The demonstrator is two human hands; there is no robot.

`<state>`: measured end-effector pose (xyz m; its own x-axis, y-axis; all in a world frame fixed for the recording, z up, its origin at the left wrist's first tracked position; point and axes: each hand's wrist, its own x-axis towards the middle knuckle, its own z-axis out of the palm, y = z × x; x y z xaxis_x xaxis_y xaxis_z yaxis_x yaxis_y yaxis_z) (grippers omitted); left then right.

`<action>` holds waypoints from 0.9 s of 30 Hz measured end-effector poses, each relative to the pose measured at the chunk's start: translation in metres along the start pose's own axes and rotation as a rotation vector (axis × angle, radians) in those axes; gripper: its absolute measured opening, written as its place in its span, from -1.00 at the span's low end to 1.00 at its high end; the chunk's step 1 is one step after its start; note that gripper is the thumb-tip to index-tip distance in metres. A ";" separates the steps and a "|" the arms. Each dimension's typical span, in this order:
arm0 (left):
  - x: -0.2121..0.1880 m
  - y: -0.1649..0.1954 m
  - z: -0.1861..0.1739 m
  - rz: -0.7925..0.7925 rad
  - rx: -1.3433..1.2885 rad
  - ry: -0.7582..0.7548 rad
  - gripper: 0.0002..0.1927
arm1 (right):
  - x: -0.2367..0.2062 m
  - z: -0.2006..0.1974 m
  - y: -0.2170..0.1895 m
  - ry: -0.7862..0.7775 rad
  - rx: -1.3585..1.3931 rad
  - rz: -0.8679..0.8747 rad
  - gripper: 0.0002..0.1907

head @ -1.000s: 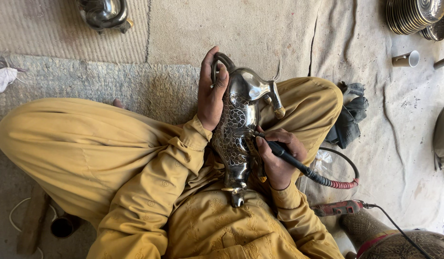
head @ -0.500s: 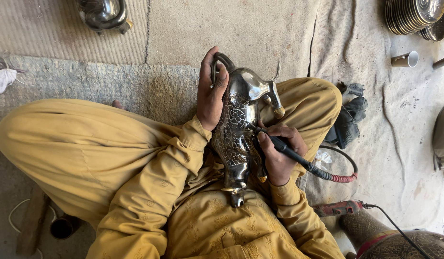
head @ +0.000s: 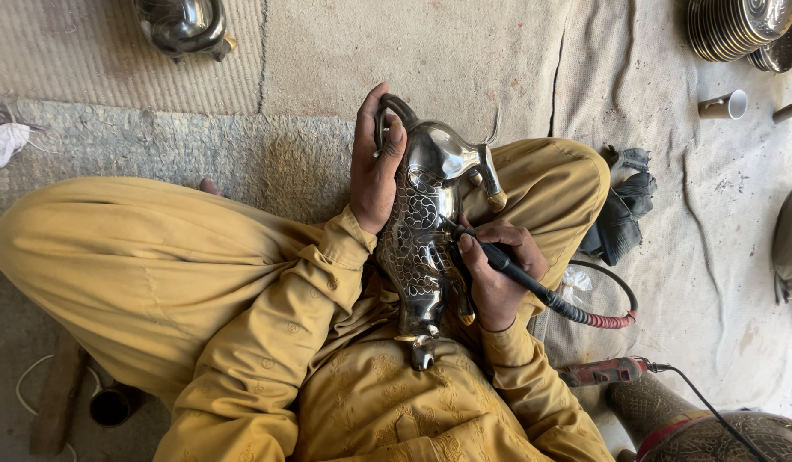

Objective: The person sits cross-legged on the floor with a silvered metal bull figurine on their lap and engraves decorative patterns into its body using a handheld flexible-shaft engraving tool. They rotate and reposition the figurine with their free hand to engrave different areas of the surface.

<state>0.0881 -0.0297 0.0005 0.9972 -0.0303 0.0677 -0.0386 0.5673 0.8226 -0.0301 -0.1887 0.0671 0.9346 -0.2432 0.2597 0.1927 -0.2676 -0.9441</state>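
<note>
Head view: the right hand [head: 497, 282], shut around a black tool [head: 517, 278], has barely moved. The left hand [head: 374, 167] still grips the metal figure [head: 426, 231] on the lap. Beyond it lies pale cloth [head: 430, 60].

A single head-worn camera looks steeply down, close over the person's lap at frame centre, floor mats along the top.
</note>
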 end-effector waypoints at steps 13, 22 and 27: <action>0.000 -0.004 0.000 -0.007 -0.020 0.003 -0.31 | 0.003 0.001 -0.004 -0.019 0.096 -0.036 -0.82; 0.000 -0.003 0.001 -0.012 -0.009 0.007 -0.28 | 0.001 0.001 0.000 -0.006 0.070 -0.010 -0.82; 0.000 -0.003 0.001 0.026 0.001 -0.002 -0.28 | 0.001 -0.001 0.004 0.035 -0.006 -0.015 -0.81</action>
<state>0.0883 -0.0326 -0.0012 0.9958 -0.0174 0.0903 -0.0645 0.5669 0.8213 -0.0289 -0.1911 0.0633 0.9204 -0.2720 0.2809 0.2047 -0.2768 -0.9389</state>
